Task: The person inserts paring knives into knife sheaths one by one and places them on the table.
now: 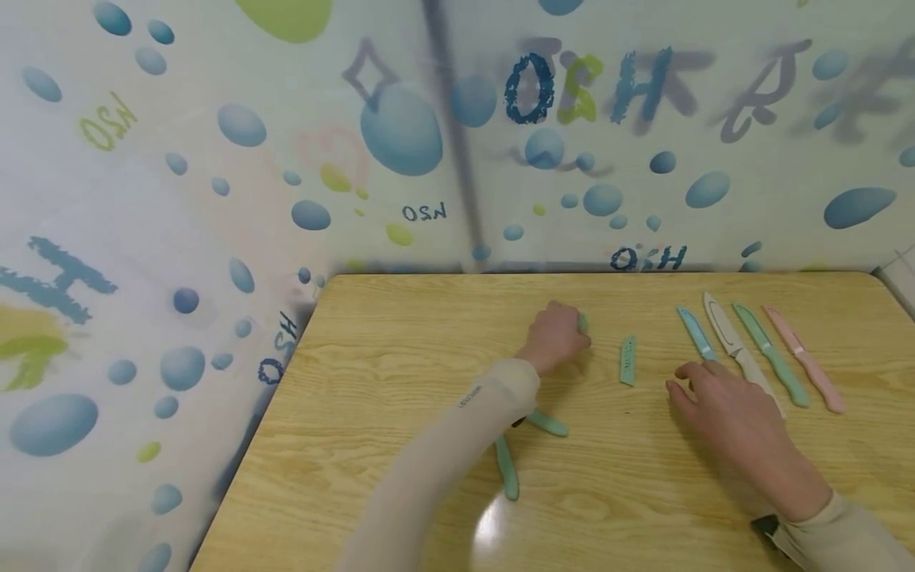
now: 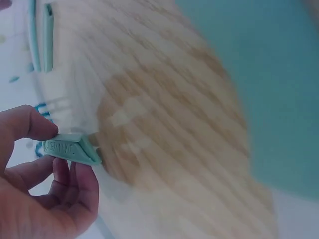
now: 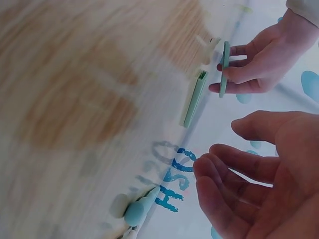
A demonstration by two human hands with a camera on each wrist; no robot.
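Note:
My left hand (image 1: 556,335) pinches a light green blade sheath (image 2: 70,147) with raised lettering between thumb and fingers. A second green sheath (image 1: 627,361) lies on the table just to its right. Below the left forearm, two green knife handles (image 1: 546,423) stick out, their other ends hidden by the sleeve. My right hand (image 1: 732,405) holds nothing, its fingers loosely bent. In the head view it overlaps the lower ends of a blue knife (image 1: 693,330) and a cream knife (image 1: 723,322). Beside these lie a green knife (image 1: 772,353) and a pink knife (image 1: 804,357).
The wood-grain table (image 1: 400,334) backs onto a pale wall (image 1: 500,191) printed with blue and green drops and letters. Another patterned wall (image 1: 143,318) stands along the left edge. A large blurred teal shape (image 2: 274,99) fills the right of the left wrist view.

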